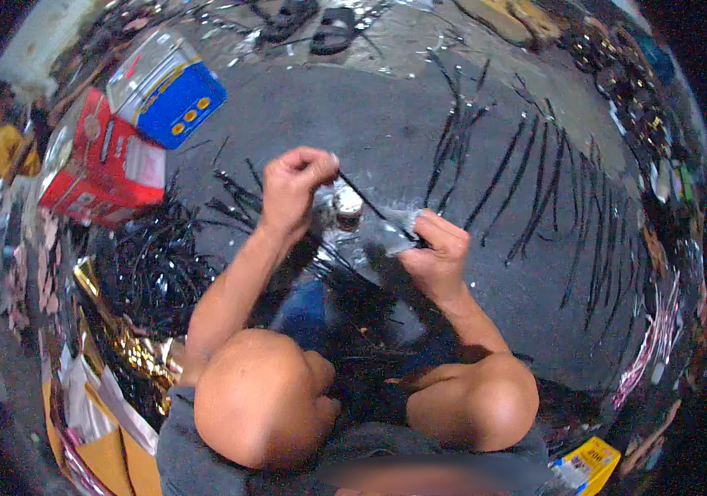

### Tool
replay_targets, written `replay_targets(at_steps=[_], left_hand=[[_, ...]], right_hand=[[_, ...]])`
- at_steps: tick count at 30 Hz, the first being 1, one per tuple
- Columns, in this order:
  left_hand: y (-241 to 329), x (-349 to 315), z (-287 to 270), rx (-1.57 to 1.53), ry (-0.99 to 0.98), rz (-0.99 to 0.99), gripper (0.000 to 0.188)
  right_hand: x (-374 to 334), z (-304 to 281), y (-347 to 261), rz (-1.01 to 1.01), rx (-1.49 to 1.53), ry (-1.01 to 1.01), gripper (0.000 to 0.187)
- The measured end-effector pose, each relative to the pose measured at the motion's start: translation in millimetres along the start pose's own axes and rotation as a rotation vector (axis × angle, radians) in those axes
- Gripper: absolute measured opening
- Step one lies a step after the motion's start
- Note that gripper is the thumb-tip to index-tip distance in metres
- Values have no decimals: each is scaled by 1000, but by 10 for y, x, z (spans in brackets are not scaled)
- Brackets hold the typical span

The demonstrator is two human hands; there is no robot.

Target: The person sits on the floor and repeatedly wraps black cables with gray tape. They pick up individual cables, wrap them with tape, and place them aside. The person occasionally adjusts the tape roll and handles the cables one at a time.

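A thin black strip (363, 197) is stretched at a slant between my two hands. My left hand (297, 188), higher up, pinches its upper end. Lower down, my right hand (438, 255) is closed around its other end, together with a crumpled piece of clear plastic film (397, 230). Just below the strip stands a small round jar or tin (347, 208), partly smeared by glare. More black strips (238, 194) lie beside my left forearm, some bunched between my arms.
Many black strips (527, 178) lie spread in rows on the dark sheet (337, 107) at right. A tangled black pile (159, 260), red box (105, 169) and blue-and-silver can (170, 93) are at left. Gold foil (126, 347) lies lower left, a yellow box (591, 465) lower right.
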State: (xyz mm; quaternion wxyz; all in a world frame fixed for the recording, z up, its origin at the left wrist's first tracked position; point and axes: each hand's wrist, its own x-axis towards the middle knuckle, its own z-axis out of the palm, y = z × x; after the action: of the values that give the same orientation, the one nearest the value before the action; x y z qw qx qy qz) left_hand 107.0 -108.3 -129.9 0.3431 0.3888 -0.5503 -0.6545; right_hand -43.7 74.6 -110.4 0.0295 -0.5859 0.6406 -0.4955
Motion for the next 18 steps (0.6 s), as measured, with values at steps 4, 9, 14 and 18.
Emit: replay_targets(at_steps=[4,9,14,18], left_hand=[[171,492,-497,-198,-35,83,9],[-11,910,-1547,-134,159,26,29],[-445,730,-2271,-173,179,-170,26],[-1129,962,-3457,-180,160,-368,24]], right_hand=[[-78,-132,-1,99,64,56,22],[-418,-465,270,172,88,-45,22],[-1059,-829,659,284,146,-271,24],[-1406,-981,713,485,228,-434,21]])
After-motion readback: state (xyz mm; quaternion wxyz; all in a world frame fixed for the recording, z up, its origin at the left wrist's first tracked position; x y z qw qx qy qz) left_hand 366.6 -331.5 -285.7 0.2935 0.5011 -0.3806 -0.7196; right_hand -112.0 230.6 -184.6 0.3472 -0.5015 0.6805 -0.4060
